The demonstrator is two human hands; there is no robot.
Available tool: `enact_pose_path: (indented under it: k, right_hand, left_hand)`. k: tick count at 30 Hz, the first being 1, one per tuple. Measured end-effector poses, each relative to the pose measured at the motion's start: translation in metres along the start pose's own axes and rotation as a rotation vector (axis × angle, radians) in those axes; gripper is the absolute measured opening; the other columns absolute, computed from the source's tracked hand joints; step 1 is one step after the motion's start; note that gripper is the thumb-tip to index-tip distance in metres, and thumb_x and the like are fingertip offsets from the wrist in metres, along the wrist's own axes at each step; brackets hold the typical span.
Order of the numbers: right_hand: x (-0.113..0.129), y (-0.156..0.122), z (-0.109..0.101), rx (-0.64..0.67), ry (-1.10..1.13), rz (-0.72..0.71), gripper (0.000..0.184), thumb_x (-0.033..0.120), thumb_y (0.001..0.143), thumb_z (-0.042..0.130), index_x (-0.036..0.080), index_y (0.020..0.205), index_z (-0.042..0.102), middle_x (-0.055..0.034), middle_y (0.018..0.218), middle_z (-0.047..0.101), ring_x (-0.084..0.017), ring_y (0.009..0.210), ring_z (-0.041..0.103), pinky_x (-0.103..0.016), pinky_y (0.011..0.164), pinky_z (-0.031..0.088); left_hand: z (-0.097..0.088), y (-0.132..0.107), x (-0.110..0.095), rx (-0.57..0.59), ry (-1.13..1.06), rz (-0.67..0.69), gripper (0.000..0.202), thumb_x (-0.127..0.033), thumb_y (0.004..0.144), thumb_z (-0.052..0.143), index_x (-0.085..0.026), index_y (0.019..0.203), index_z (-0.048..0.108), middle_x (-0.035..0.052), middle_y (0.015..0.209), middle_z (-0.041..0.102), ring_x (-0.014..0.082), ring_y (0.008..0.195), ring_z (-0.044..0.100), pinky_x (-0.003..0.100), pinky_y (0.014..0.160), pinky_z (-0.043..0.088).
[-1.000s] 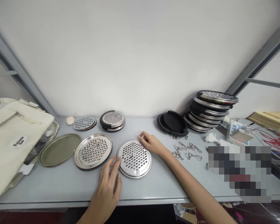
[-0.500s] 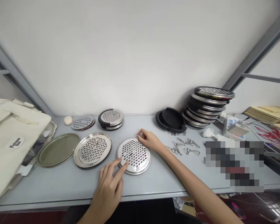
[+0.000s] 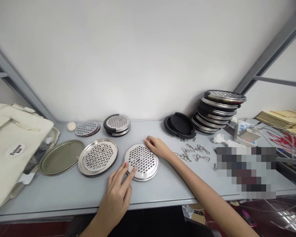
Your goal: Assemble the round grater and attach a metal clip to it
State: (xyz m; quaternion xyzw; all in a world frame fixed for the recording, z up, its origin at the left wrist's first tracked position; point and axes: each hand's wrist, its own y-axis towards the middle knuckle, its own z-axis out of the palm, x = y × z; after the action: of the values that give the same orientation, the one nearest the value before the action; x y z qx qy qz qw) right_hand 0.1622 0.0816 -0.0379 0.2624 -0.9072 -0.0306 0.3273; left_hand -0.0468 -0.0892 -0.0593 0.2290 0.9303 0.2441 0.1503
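A round perforated steel disc [image 3: 141, 160] lies flat in the middle of the grey table [image 3: 64, 194]. My left hand [image 3: 118, 192] rests on the table at the disc's near-left edge, fingers stretched out and fingertips touching the rim. My right hand [image 3: 156, 146] sits at the disc's far-right edge, fingers curled on the rim. To the left lie another perforated disc [image 3: 98, 157] and a plain olive metal plate [image 3: 61, 157].
Small grater discs [image 3: 87, 128] and a black-rimmed stack [image 3: 117, 124] sit at the back. Black lids [image 3: 179, 125] and a tall stack of discs [image 3: 218, 110] stand back right, loose metal clips [image 3: 193, 152] beside them. A cream bag [image 3: 12, 148] fills the left.
My left hand's fingertips have moved up onto the disc's near-left rim. The right hand has stayed at the far edge. The view has shifted slightly.
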Motion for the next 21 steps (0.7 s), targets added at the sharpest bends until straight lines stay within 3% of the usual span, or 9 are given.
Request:
enact_pose_path:
  k: [5,13,21]
  right_hand:
    - [0.003,0.001,-0.001,-0.007,-0.011,0.018,0.049,0.045,0.1,0.029,0.02,0.06,0.045,0.0011,0.056,0.051,-0.013,0.054,0.044,-0.024,0.056,0.03]
    - [0.012,-0.003,-0.004,0.084,0.007,0.11,0.06,0.056,0.097,0.024,0.021,0.049,0.033,0.0034,0.047,0.034,-0.011,0.047,0.032,-0.026,0.052,0.026]
    - [0.024,-0.01,-0.004,0.087,-0.116,0.039,0.059,0.05,0.101,0.022,0.019,0.057,0.047,-0.0003,0.052,0.052,-0.013,0.051,0.043,-0.025,0.055,0.029]
  left_hand:
    - [-0.001,-0.002,-0.001,0.041,-0.006,-0.01,0.059,-0.002,0.089,0.038,-0.022,0.145,0.037,0.0108,0.148,0.037,0.026,0.139,0.032,0.04,0.105,0.035]
    - [-0.003,-0.003,-0.002,0.08,-0.033,-0.007,0.063,-0.001,0.088,0.037,-0.024,0.147,0.033,0.0085,0.148,0.037,0.0235,0.138,0.033,0.038,0.106,0.035]
    - [-0.006,0.0,-0.003,0.101,-0.052,0.039,0.064,0.001,0.087,0.035,-0.023,0.146,0.035,0.006,0.147,0.041,0.0206,0.134,0.037,0.037,0.104,0.035]
